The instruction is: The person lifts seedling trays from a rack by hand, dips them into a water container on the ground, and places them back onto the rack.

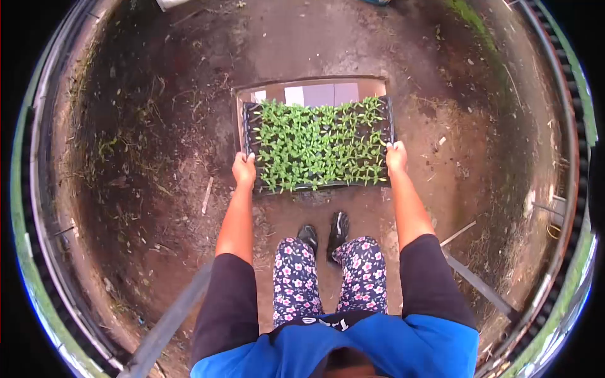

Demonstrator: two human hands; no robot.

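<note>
A black seedling tray full of small green seedlings is held out in front of me. My left hand grips the tray's left side near its front corner, thumb up over the edge. On the opposite side, my right hand is closed round the right edge in the same way. The tray looks level and overlaps most of a rectangular water basin sunk in the ground. Past the tray's far edge shows a strip of water with pale reflections.
Damp brown soil surrounds the basin, with scattered twigs and dry plant bits. My dark boots stand just before the tray. Grey bars slant in at both lower sides. A pale stick lies to the left.
</note>
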